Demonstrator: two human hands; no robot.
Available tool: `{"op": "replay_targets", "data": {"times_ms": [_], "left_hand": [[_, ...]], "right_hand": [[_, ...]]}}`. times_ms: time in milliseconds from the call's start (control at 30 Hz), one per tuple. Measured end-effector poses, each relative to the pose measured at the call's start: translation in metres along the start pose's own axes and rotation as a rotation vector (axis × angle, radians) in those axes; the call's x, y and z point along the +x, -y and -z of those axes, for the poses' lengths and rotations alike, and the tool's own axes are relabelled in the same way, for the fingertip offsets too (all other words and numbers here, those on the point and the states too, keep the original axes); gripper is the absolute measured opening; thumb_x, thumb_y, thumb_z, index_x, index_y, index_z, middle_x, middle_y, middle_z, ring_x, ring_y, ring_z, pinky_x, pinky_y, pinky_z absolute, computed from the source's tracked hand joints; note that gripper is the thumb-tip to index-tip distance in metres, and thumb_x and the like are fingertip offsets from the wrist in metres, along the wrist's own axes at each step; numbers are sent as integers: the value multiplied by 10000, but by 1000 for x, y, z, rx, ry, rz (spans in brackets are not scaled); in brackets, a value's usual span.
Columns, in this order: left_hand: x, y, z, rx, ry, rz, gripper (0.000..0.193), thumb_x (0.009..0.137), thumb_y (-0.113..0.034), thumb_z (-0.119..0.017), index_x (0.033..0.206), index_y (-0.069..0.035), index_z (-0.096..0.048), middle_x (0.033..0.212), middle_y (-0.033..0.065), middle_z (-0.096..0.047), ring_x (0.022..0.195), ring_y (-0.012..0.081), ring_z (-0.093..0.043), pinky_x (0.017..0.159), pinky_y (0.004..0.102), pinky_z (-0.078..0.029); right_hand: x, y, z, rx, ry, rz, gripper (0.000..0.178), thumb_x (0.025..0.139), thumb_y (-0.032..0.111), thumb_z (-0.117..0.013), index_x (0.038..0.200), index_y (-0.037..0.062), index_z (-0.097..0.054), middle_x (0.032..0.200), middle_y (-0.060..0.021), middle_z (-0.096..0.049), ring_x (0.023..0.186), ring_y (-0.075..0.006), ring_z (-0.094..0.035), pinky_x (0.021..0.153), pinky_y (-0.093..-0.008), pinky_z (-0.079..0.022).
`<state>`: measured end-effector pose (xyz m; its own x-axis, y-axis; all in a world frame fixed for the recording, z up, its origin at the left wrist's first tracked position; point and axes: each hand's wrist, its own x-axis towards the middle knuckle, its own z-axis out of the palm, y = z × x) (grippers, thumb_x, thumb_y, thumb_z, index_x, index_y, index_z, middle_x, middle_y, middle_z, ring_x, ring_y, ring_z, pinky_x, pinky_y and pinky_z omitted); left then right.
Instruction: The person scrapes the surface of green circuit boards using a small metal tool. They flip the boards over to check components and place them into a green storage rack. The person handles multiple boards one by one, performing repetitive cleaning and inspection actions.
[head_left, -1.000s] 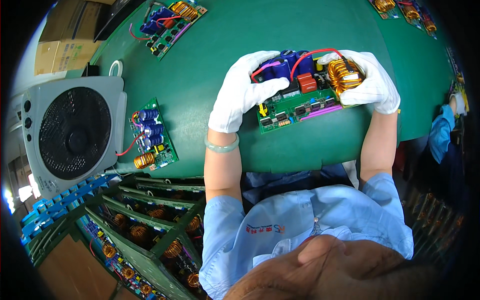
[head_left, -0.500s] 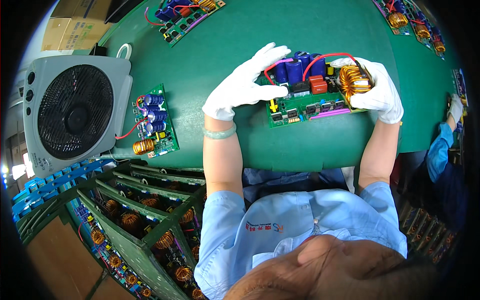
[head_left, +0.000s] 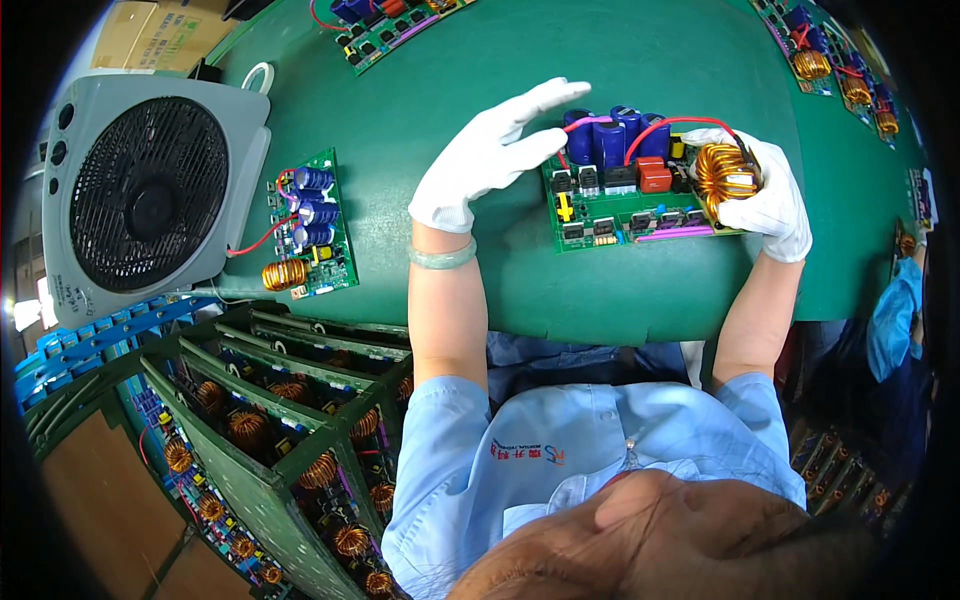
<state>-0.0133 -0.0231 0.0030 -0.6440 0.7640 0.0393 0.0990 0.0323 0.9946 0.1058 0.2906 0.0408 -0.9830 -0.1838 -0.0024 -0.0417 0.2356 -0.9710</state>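
Note:
A green circuit board [head_left: 600,207] lies on the green table in front of me, carrying blue capacitors [head_left: 612,140], a red block part and a thick red wire. At its right end my gloved right hand [head_left: 775,195] is closed around the copper-wound coil [head_left: 725,172], partly hiding it and the board's edge. My left hand [head_left: 490,155], also in a white glove, is raised beside the board's left end. Its thumb and fingers are apart with nothing between them, the thumb tip close to the pink wire.
Another circuit board [head_left: 313,222] lies to the left, beside a grey box fan [head_left: 150,200]. Further boards sit at the far edge and far right. A green rack [head_left: 250,390] filled with boards stands at lower left. At the right edge a co-worker's blue sleeve [head_left: 895,320] shows.
My left hand has pulled back from the board's left end, its thumb coming off the board. My right hand stays on the coil. The whole view has shifted slightly.

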Motion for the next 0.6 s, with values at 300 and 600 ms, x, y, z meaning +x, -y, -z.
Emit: {"op": "replay_targets", "data": {"times_ms": [300,600], "left_hand": [[-4,-5,3,-10,-49,-86,655,860,-143,-703,1427,62,-447,1467,183,-477,1412,281,-396,1201,401,-245],[-4,-3,-1,14,-20,-42,664,851,-127,-704,1432,55,-440,1481,177,-462,1421,281,-377,1204,404,-236]], "right_hand": [[0,-1,-1,-3,-12,-17,665,608,285,-795,1183,-20,-656,1041,-96,-684,951,-162,-621,910,-308,-485],[0,2,-2,31,1,-22,680,612,301,-813,1191,-17,-655,1050,-104,-684,955,-164,-619,911,-303,-481]]}}
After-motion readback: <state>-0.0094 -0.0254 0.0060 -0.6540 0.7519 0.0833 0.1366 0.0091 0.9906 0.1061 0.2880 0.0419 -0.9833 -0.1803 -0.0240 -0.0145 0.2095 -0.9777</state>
